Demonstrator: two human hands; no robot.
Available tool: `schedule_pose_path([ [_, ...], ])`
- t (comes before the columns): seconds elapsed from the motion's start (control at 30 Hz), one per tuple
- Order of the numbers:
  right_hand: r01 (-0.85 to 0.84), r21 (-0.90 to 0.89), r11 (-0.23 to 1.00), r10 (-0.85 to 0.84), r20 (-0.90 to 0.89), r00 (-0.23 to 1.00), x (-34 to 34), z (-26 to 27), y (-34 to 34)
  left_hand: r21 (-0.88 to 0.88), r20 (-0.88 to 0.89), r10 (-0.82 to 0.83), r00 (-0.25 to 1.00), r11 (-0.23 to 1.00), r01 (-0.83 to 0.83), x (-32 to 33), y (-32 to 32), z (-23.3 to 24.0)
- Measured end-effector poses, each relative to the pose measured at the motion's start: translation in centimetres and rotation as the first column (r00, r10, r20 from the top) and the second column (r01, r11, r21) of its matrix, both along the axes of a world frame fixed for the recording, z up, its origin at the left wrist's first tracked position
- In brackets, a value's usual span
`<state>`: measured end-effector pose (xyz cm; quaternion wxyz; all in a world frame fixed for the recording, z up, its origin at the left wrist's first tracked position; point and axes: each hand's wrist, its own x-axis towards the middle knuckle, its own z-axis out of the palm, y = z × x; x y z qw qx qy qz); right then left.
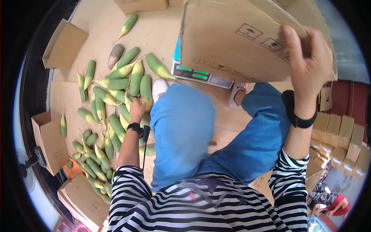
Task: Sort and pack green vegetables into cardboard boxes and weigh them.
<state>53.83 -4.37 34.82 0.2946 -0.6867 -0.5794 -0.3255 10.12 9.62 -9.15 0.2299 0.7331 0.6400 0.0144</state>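
Observation:
My left hand (137,109) is down in a pile of green radishes (117,127), its fingers closed at the pale end of a green radish (127,102). How far they wrap around it is partly hidden. My right hand (311,55) grips the upper edge of a large cardboard box (232,43), thumb on the printed outer face. That box rests on a digital scale (200,72) with lit green displays, and its inside is out of sight. Near the scale's left corner lies a single green radish (159,66).
Cardboard covers the floor (95,32). A purplish root (116,55) lies behind the pile. More radishes (92,162) are heaped at lower left, beside cardboard boxes (52,145). Stacked cartons (336,130) stand at right; a person in red (339,204) is at lower right. A fan (26,168) stands far left.

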Motion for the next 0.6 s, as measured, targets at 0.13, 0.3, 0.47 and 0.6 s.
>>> schedule_pose_path([
  [0.13,0.041,-0.065,0.997,-0.033,0.123,0.992,0.6,-0.3,-0.9,-0.056,-0.006,-0.198,0.980,0.979,0.197,6.9,-1.0,0.4],
  [0.3,0.065,-0.060,0.996,-0.061,0.059,0.996,-0.1,-0.1,-1.1,-0.014,-0.231,-0.161,0.959,0.987,0.163,7.3,-1.0,1.5],
  [0.47,-0.005,-0.015,1.000,0.006,0.067,0.998,0.2,-0.4,-0.6,0.016,-0.486,-0.085,0.870,0.994,0.106,7.5,-0.7,-0.6],
  [0.6,-0.087,0.052,0.995,0.081,0.106,0.991,0.5,-0.4,-0.5,-0.011,-0.464,-0.027,0.885,1.000,0.024,7.9,-0.8,-0.6],
])
